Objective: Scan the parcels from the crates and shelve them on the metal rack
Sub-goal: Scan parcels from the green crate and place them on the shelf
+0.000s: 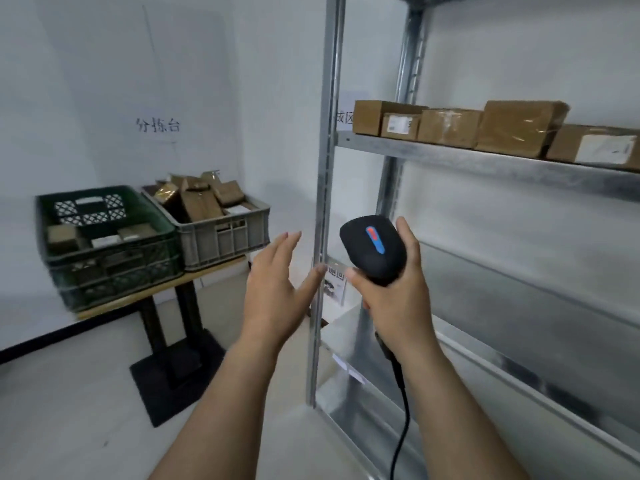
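Observation:
My right hand (391, 299) grips the handle of a black barcode scanner (374, 249) with a blue and red trigger strip, its cable hanging down. My left hand (277, 285) is held out empty with straight fingers, just left of the front post of the metal rack (323, 202). Several brown cardboard parcels (450, 128) stand in a row on the rack's upper shelf. At the left, a green crate (104, 251) holds a few parcels, and a grey crate (225, 237) beside it is heaped with them.
Both crates sit on a small wooden table (156, 289) with a black pedestal base on the pale floor. The rack's lower shelves (519, 375) show bare metal. White walls carry printed signs.

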The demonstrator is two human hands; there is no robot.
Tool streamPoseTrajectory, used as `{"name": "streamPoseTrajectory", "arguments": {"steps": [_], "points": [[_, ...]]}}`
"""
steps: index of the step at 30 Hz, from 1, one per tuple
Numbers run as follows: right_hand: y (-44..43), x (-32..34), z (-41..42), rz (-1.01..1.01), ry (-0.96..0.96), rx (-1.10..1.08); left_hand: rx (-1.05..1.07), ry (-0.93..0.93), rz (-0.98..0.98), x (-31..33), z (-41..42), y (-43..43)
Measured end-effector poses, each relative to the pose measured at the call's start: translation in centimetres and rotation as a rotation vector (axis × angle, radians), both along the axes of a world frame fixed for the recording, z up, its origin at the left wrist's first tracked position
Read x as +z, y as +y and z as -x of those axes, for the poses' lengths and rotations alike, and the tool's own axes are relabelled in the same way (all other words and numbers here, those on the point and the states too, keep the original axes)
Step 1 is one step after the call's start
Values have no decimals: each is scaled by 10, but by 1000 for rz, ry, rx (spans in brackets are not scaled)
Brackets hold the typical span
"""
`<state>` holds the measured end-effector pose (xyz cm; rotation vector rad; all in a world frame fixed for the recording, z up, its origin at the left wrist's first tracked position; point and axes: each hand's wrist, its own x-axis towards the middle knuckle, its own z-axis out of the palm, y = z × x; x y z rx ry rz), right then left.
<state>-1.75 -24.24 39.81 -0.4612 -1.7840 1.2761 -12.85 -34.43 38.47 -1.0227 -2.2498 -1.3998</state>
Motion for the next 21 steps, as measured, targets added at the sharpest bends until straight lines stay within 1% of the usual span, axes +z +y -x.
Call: {"name": "streamPoseTrajectory", "arguments": {"steps": [5,10,16,21], "points": [[-49,-8,74,-10,-17,113,113,3,11,-6,56,-59],[-76,-13,139,-63,-9,230,210,-20,-8,-15,103,-99],[-100,-21,216,-69,-17,381,324,-47,25,-30,167,-132],[-107,-26,296,-70,-7,474,423,-53,41,-36,234,-140]]}}
